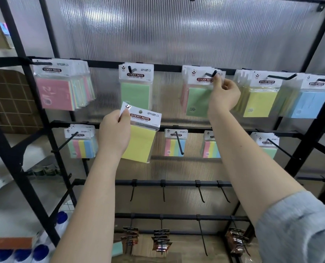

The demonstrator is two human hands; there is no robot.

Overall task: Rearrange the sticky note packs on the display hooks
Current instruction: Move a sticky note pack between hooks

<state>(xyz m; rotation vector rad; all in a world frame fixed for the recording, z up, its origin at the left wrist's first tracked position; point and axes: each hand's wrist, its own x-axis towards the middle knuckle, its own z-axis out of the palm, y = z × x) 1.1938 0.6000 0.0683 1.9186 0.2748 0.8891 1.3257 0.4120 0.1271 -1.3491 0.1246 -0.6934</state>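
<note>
At the top row of hooks, both my hands are on sticky note packs

My left hand (pixel 114 130) pinches the white header corner of a loose yellow pack (pixel 141 139) in clear wrap, red "STICKY NOTE" label, held tilted off any hook, below the single green pack (pixel 136 86); my right hand (pixel 224 93), fingers curled, pinches the header of the front green pack (pixel 197 99) hanging on its black hook (pixel 212 74)

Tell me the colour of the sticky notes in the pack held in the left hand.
Yellow pack, gripped by the left hand; head view.
</note>
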